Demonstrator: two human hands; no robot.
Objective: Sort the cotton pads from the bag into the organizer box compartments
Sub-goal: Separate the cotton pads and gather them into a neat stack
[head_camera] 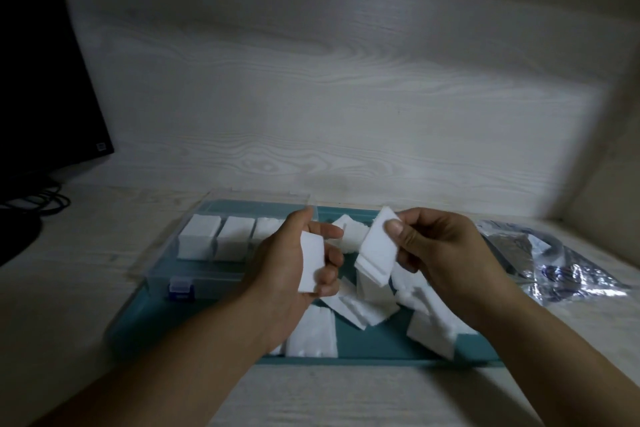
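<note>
Between the two hands it's all cotton pads: left hand (294,253) cradles a small stack (310,262), right hand (436,246) pinches several fanned ones (377,246). Loose pile (363,305) lies right below. They look soft, featherlight, floppy, so I'd pinch stacks by the edges.

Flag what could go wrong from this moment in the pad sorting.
The right hand pinches a fanned stack of pads by one corner, so lower pads could slip onto the loose pads on the teal tray. The left hand holds its pad loosely; it may drop short of the organizer box.
</note>
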